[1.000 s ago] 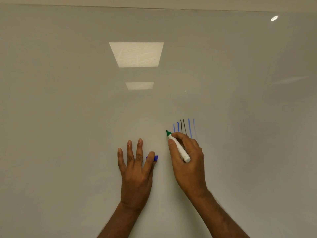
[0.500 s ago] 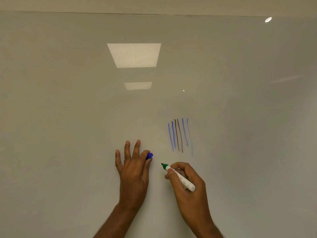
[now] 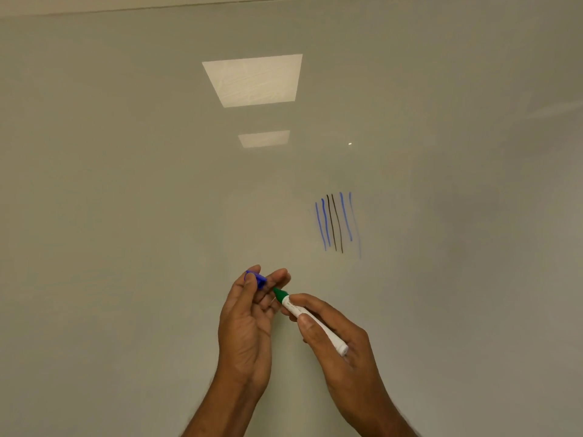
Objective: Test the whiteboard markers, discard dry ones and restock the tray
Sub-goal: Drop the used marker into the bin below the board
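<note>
- Both forearms come up from the bottom edge and the hands meet low in the middle, in front of the whiteboard (image 3: 126,216).
- The left hand (image 3: 249,320) is upright with the palm turned in toward the other hand and the fingers pointing up, loosely bent.
- It pinches a small blue cap (image 3: 257,278) right up at the fingertips, between the thumb and the other fingers. It's a narrow grip and only part of the cap pokes out.
- The right hand (image 3: 334,335) is lower and to the right, back of the hand facing the camera. Its fingers are curled around a white marker (image 3: 312,323), with the thumb pressed on top of the barrel and the index finger wrapped round nearer the front.
- The marker is slanted, with the butt end sticking out down-right over the knuckles and the uncapped green tip (image 3: 280,294) aimed up-left.
- That tip sits just below and right of the blue cap, in against the left hand's fingers. Can't tell if it's actually touching them.
- The tip is off the board, well below the test strokes (image 3: 336,223). Those are a little cluster of near-vertical lines up and to the right of the hands, blue ones on the outside, two dark ones in the middle, and the far-right blue one pretty faint.
- Two light panels (image 3: 252,80) reflect off the glossy board higher up.
</note>
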A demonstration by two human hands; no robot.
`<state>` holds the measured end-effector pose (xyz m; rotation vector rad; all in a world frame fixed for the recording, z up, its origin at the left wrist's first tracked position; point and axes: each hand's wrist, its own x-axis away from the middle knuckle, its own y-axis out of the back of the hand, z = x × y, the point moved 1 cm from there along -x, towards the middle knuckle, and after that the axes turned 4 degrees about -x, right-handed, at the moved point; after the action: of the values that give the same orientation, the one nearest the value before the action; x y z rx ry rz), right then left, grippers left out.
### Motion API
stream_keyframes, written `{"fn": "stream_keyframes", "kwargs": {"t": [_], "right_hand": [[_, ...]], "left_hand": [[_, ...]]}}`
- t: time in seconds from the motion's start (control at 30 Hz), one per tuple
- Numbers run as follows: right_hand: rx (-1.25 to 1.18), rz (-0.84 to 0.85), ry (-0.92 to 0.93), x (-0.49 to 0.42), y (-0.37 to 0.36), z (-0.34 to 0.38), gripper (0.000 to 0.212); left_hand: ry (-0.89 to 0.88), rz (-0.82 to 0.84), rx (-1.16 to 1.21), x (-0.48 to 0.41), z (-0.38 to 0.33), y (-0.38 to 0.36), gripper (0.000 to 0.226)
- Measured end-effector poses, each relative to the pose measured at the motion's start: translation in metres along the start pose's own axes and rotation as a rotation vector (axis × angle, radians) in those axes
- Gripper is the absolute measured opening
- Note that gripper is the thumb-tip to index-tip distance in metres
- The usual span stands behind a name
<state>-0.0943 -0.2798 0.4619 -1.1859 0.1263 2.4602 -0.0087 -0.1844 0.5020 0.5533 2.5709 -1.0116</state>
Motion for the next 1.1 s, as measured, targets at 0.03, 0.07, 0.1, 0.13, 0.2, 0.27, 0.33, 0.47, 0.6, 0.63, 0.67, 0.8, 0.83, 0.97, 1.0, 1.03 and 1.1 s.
{"fn": "stream_keyframes", "kwargs": {"t": [0.03, 0.07, 0.1, 0.13, 0.2, 0.27, 0.33, 0.47, 0.6, 0.63, 0.67, 0.8, 0.83, 0.97, 1.0, 1.03, 1.1], "right_hand": [[-0.01, 0.007, 0.004, 0.002, -0.002, 0.001, 0.035], [-0.02, 0.014, 0.002, 0.003, -0.003, 0.0, 0.034], [-0.025, 0.016, -0.004, 0.004, -0.005, 0.0, 0.033], [-0.023, 0.016, -0.01, 0.005, -0.007, 0.001, 0.031], [-0.017, 0.003, -0.015, 0.006, -0.009, 0.0, 0.026], [-0.023, -0.021, -0.016, 0.008, -0.011, 0.001, 0.026], [-0.027, -0.042, -0.013, 0.01, -0.011, 0.001, 0.03], [-0.035, -0.056, -0.008, 0.015, -0.011, -0.003, 0.03], [-0.037, -0.087, -0.018, 0.019, -0.011, -0.005, 0.029], [-0.036, -0.096, -0.019, 0.02, -0.011, -0.005, 0.03], [-0.036, -0.101, -0.021, 0.021, -0.011, -0.005, 0.032], [-0.019, -0.109, -0.039, 0.024, -0.01, -0.008, 0.028], [-0.015, -0.107, -0.04, 0.025, -0.01, -0.009, 0.028], [-0.019, -0.102, -0.047, 0.027, -0.008, -0.01, 0.032], [-0.021, -0.101, -0.05, 0.028, -0.008, -0.009, 0.032], [-0.022, -0.103, -0.056, 0.028, -0.007, -0.009, 0.031], [-0.026, -0.108, -0.073, 0.029, -0.007, -0.008, 0.028]], "left_hand": [[0.032, 0.013, 0.04, 0.003, -0.001, 0.0, 0.024], [0.058, 0.027, 0.07, 0.006, -0.001, 0.0, 0.025], [0.077, 0.04, 0.09, 0.008, -0.001, 0.0, 0.027], [0.094, 0.05, 0.106, 0.01, -0.001, 0.0, 0.029], [0.115, 0.069, 0.123, 0.015, -0.001, 0.001, 0.031], [0.126, 0.091, 0.114, 0.019, -0.001, 0.002, 0.033], [0.127, 0.114, 0.092, 0.023, 0.0, 0.003, 0.035], [0.132, 0.122, 0.087, 0.027, 0.004, 0.007, 0.04], [0.124, 0.114, 0.076, 0.031, 0.008, 0.007, 0.036], [0.118, 0.111, 0.067, 0.032, 0.008, 0.007, 0.036], [0.116, 0.107, 0.06, 0.033, 0.009, 0.007, 0.036], [0.158, 0.085, 0.13, 0.037, 0.013, 0.006, 0.037], [0.176, 0.077, 0.168, 0.037, 0.014, 0.006, 0.037], [0.23, 0.053, 0.25, 0.04, 0.017, 0.009, 0.034], [0.242, 0.052, 0.258, 0.04, 0.017, 0.01, 0.032], [0.25, 0.05, 0.26, 0.039, 0.017, 0.011, 0.031], [0.25, 0.041, 0.244, 0.039, 0.016, 0.014, 0.03]]}}
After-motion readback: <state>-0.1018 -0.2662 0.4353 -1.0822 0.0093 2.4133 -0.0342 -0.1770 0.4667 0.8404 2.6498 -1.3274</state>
